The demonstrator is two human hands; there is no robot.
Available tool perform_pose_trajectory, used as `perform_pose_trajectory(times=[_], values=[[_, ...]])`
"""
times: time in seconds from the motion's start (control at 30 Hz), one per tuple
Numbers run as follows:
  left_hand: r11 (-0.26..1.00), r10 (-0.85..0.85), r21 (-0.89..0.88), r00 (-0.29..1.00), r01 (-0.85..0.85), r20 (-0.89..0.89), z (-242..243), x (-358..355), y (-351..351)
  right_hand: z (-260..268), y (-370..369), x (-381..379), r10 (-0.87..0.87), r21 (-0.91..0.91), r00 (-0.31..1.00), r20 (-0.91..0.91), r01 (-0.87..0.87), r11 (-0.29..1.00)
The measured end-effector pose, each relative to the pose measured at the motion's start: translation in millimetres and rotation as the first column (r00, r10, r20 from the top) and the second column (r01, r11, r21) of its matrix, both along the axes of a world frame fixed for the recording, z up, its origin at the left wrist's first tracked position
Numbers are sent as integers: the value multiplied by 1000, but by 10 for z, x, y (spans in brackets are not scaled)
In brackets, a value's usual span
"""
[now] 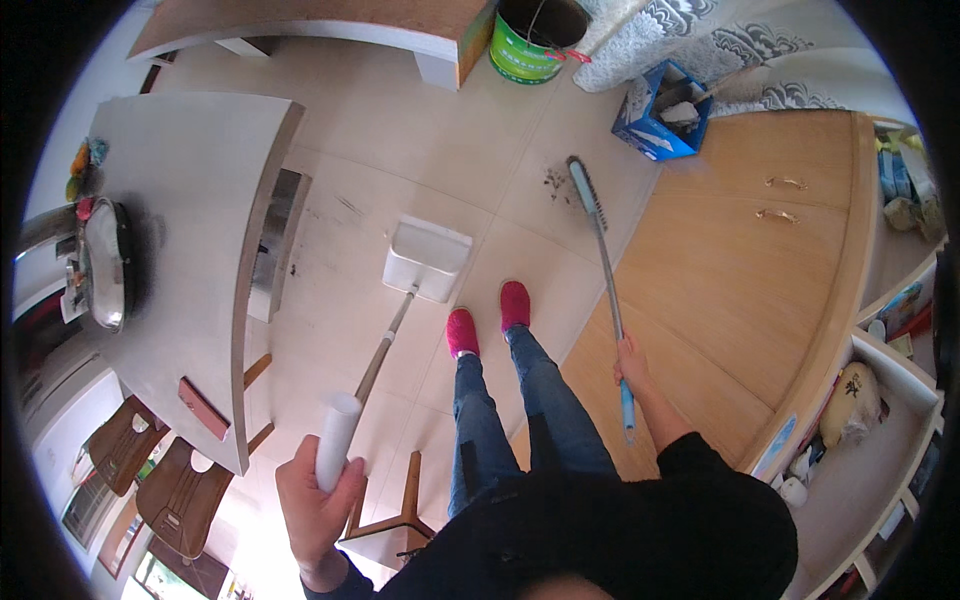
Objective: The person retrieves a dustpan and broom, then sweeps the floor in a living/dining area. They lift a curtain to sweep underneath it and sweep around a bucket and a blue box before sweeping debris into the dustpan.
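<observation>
My left hand (321, 491) grips the white handle of a long-handled dustpan (431, 251), whose white pan rests on the tiled floor ahead of my feet. In my right hand (634, 365) is the grey and blue handle of a broom (589, 193). Its narrow head with dark bristles is at the floor, close beside the wooden cabinet. A small scatter of dark debris (556, 184) lies just left of the broom head. The dustpan and the debris are apart, with floor tiles between them.
A wooden cabinet (735, 262) with open shelves borders the right. Ahead stand a blue cardboard box (637, 124) and a green bucket (517, 56). A grey-topped table (187, 187) fills the left, with brown chairs (184, 495); a stool (390, 529) stands near my left arm.
</observation>
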State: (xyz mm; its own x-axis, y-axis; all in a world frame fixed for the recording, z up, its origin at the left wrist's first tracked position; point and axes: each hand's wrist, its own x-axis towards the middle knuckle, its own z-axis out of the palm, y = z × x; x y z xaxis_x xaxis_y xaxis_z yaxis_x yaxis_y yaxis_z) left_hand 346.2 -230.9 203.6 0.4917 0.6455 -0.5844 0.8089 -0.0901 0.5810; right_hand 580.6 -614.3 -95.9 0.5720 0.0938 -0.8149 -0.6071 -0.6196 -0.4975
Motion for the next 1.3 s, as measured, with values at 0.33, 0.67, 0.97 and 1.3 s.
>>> perform_pose_trajectory(times=[0.33,0.67,0.97,1.3], values=[[940,-304,122,943,320,-135,29,466,-6,-1267,839,1787,147,-180,944,295,-96,979],[829,-517,115,828,547,-216,-190,774,-62,79,3,16,143,16,967,-212,-143,990],[807,-585,9,800,591,-135,-257,1044,-143,-424,311,763,36,-47,999,-19,-37,998],[835,-534,60,832,547,-151,-241,974,-143,133,416,-156,14,70,946,-325,10,997]])
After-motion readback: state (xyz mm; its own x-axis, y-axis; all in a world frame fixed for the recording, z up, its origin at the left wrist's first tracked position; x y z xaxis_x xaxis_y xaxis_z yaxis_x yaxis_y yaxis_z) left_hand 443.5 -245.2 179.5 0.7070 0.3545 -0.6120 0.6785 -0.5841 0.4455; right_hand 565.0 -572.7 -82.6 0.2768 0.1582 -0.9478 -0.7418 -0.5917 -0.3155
